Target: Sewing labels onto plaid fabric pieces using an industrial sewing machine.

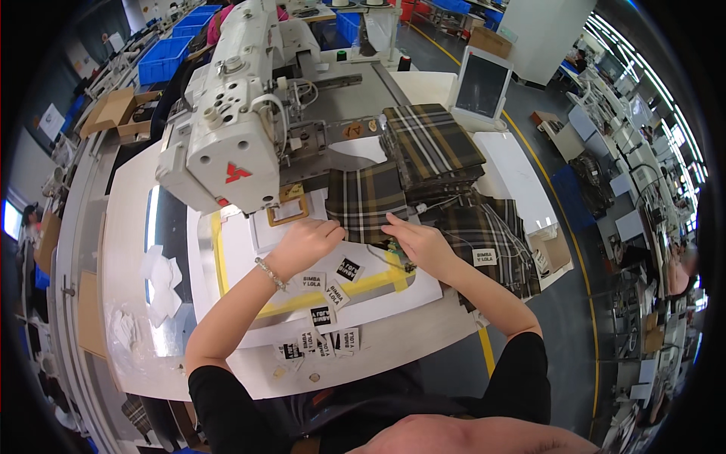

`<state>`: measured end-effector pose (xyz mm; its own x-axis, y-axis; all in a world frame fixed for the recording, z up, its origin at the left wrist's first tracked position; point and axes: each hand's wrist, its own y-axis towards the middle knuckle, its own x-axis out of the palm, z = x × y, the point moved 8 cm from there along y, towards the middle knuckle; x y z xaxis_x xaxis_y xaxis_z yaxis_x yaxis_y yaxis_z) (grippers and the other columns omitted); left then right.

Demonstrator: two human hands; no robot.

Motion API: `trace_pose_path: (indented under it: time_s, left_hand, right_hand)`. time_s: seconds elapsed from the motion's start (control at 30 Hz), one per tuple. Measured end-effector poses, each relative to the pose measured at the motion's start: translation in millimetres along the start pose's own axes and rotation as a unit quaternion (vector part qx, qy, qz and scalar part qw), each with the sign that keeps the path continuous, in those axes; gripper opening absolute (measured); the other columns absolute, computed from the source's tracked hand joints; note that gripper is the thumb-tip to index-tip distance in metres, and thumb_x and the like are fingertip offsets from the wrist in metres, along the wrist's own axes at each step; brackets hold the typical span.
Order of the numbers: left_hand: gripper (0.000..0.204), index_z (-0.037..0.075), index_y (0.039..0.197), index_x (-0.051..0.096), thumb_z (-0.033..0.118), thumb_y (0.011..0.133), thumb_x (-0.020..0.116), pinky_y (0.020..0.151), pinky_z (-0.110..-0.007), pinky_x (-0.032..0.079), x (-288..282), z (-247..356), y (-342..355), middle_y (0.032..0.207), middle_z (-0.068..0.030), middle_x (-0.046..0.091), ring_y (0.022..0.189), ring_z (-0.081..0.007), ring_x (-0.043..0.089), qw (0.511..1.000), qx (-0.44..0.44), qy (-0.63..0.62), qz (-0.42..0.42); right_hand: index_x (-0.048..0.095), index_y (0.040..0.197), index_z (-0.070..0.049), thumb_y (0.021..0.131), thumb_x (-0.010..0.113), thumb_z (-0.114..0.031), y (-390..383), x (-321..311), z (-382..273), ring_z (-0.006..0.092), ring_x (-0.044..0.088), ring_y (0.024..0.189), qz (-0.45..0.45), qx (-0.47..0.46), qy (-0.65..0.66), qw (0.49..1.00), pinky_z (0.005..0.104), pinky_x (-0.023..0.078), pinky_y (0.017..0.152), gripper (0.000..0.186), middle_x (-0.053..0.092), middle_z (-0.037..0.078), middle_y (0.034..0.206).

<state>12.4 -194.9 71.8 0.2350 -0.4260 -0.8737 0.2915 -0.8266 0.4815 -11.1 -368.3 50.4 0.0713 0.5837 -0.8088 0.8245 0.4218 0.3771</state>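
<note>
A dark plaid fabric piece (366,198) with olive, white and black stripes lies flat in front of the sewing machine's work area. My left hand (311,242), with a beaded bracelet at the wrist, has its fingers closed on the near left corner of that piece. At the near right corner, the fingertips of my right hand (414,240) pinch the edge. Just left of the fabric is the machine's brass-coloured rectangular clamp frame (289,211). Several small black and white woven labels (321,315) lie scattered below my hands, some overlapping near the table's front edge.
The white sewing machine head (234,144) stands at the left. Behind the fabric piece rises a stack of plaid pieces (437,140); more plaid fabric with a label (484,257) hangs at the right edge. A screen (481,85) stands far right. Paper scraps (160,281) lie left.
</note>
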Motion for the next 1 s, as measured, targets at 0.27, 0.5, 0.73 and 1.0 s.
trace_pose_path:
  time_s: [0.27,0.5,0.73,1.0]
  left_hand:
    - [0.024,-0.001,0.094,0.063,0.009,0.072,0.061,0.073,-0.03,0.056,17.4,-2.6,-36.9,0.097,-0.0135,0.066,0.08,-0.0207,0.069,0.996,-0.017,0.083,-0.027]
    - [0.028,-0.002,0.099,0.063,0.009,0.073,0.06,0.073,-0.03,0.056,22.7,-12.4,-55.1,0.102,-0.0153,0.067,0.081,-0.0209,0.069,0.996,-0.066,0.041,-0.051]
    - [0.029,-0.002,0.099,0.064,0.008,0.072,0.06,0.075,-0.03,0.057,15.8,-15.6,-55.2,0.103,-0.0146,0.067,0.082,-0.021,0.069,0.996,-0.057,0.066,-0.01]
    - [0.029,-0.002,0.099,0.065,0.008,0.072,0.06,0.079,-0.03,0.057,17.7,-26.1,-56.0,0.103,-0.016,0.068,0.087,-0.0223,0.07,0.994,-0.056,0.091,-0.027]
  right_hand:
    - [0.06,0.122,-0.005,0.073,0.058,0.007,3.7,42.5,-10.9,0.0291,0.066,0.095,-0.038,0.007,-0.122,0.992,0.035,0.056,0.08,0.05,0.053,0.019,0.134]
    - [0.059,0.124,-0.003,0.074,0.057,0.006,4.9,56.0,-22.4,0.0301,0.065,0.09,-0.047,-0.013,-0.167,0.985,0.0364,0.055,0.077,0.05,0.051,0.019,0.136]
    - [0.058,0.124,-0.002,0.074,0.058,0.006,6.7,58.4,-24.7,0.0316,0.064,0.093,-0.025,-0.01,-0.179,0.983,0.0374,0.055,0.078,0.051,0.05,0.02,0.137]
    - [0.053,0.13,-0.003,0.072,0.055,0.011,27.1,67.1,-10.2,0.0339,0.06,0.106,-0.047,0.013,-0.162,0.986,0.0395,0.05,0.093,0.059,0.045,0.019,0.142]
